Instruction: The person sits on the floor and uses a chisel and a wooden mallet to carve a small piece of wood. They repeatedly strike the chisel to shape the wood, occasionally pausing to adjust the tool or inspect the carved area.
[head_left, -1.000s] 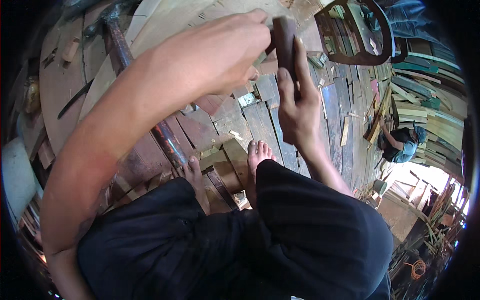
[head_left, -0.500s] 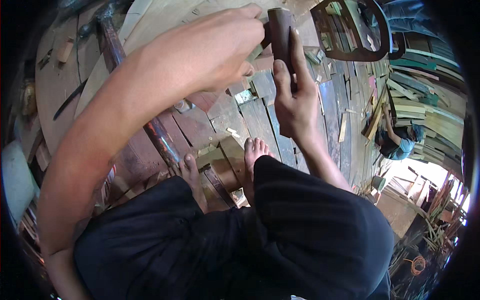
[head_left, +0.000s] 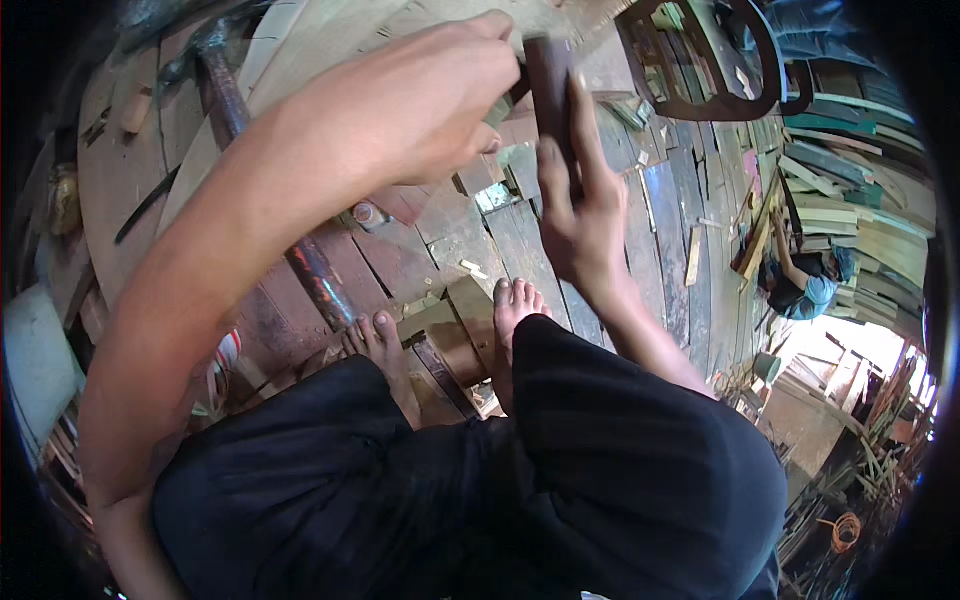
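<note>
My right hand point(head_left: 590, 215) grips a dark brown wooden piece point(head_left: 552, 95), with thumb and index finger lying along its sides. The piece stands nearly upright in view, its far end slightly blurred. Just left of it, my left hand point(head_left: 455, 90) is closed, the knuckles turned away from me. A dark bit of something shows between that hand and the brown piece, but what my left fingers hold is hidden behind the hand.
A rusty metal bar clamp point(head_left: 318, 280) runs under my left forearm. A dark-framed saw point(head_left: 770, 60) lies at the far right. Wood scraps litter the plank floor point(head_left: 520, 240). Another person point(head_left: 805, 285) works by stacked boards at right. A small round container point(head_left: 369, 216) stands near my left foot.
The brown piece and my right hand have shifted slightly nearer and to the left. My left hand has moved a little left and stays closed.
</note>
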